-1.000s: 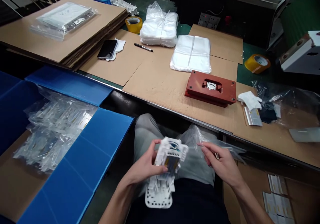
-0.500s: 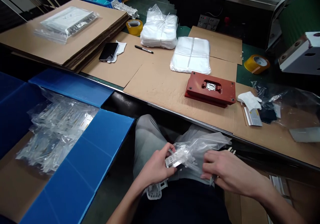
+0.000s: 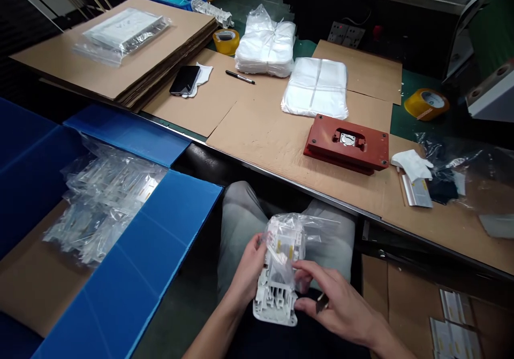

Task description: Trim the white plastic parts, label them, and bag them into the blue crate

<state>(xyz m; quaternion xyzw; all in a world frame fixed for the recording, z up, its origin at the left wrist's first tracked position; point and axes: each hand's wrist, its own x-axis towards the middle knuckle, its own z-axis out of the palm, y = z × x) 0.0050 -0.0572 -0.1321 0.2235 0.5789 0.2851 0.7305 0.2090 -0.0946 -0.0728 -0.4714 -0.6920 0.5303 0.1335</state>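
Over my lap I hold a white plastic part (image 3: 278, 287) upright, its upper half inside a clear plastic bag (image 3: 295, 233). My left hand (image 3: 247, 270) grips the part's left side with curled fingers. My right hand (image 3: 327, 305) is closed on the bag and the part's right side, thumb across the front. A small dark item shows between its fingers; I cannot make it out.
A blue corrugated box (image 3: 132, 273) at my left holds several bagged parts (image 3: 104, 193). On the cardboard-covered bench (image 3: 261, 134) lie a red fixture block (image 3: 347, 145), stacks of white bags (image 3: 315, 86), a phone (image 3: 184, 79), a pen (image 3: 240, 77) and tape rolls (image 3: 426, 104).
The bare part went into the bag: a second ago the bag lay apart under my right hand, now it covers the part's top. The part stands upright again.
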